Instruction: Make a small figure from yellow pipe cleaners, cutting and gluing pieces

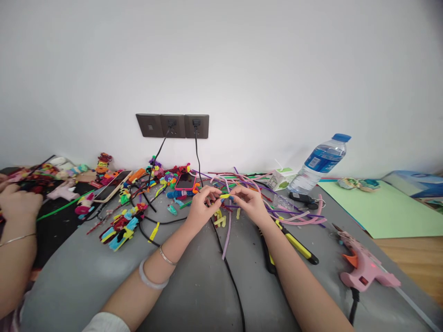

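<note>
Over the middle of the grey table, my left hand point(204, 206) and my right hand point(249, 203) meet at a short piece of yellow pipe cleaner point(224, 196). Thumb and fingers of each hand pinch it, one at either end. Just below lie several pale yellow cut pieces point(219, 219). A lilac pipe cleaner point(226, 237) hangs down the table between my wrists. Long pink pipe cleaners point(311, 221) spread out behind and to the right of my right hand. Black-and-yellow pliers handles point(298, 245) show partly under my right forearm.
A pink glue gun point(367, 269) lies at right, its cord running frontward. Behind stand a tilted-looking water bottle point(321, 161) and a drink carton point(281, 179). Colourful pipe-cleaner figures point(122, 226) and a phone point(113, 186) lie left, near another person's hand point(19, 203). Black cables point(224, 263) cross the table.
</note>
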`<state>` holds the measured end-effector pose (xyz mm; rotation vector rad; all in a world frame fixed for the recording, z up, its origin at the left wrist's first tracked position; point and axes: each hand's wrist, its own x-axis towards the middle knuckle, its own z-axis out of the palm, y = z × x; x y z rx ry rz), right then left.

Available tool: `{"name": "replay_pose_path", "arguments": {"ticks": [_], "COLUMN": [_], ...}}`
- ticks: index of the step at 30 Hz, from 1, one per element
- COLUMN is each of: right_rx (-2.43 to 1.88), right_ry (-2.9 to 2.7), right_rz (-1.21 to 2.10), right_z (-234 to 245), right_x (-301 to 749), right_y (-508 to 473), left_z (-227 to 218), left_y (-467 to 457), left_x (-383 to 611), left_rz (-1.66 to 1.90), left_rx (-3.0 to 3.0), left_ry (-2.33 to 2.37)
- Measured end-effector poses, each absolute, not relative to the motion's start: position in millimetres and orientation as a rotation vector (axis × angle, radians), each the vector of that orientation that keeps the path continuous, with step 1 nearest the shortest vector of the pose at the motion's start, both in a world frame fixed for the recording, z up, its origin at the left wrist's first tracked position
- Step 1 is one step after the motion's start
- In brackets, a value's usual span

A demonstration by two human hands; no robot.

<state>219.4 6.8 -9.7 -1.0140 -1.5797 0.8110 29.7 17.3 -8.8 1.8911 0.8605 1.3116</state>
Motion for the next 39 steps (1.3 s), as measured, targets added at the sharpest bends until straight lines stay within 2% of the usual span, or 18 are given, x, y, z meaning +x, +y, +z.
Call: {"name": "replay_pose_path", "arguments": {"ticks": [39], "right_rx": [-0.986], "right_ry": [-1.544], "right_rz": [0.877], "right_z": [-7.8], "right_x": [217.6], "right_y": [5.7], "left_z": [-9.9], "left_y": [18.6], "left_x": [30.3], "left_rz": [1.271], "left_rx": [1.748], "left_ry": [0.864]}}
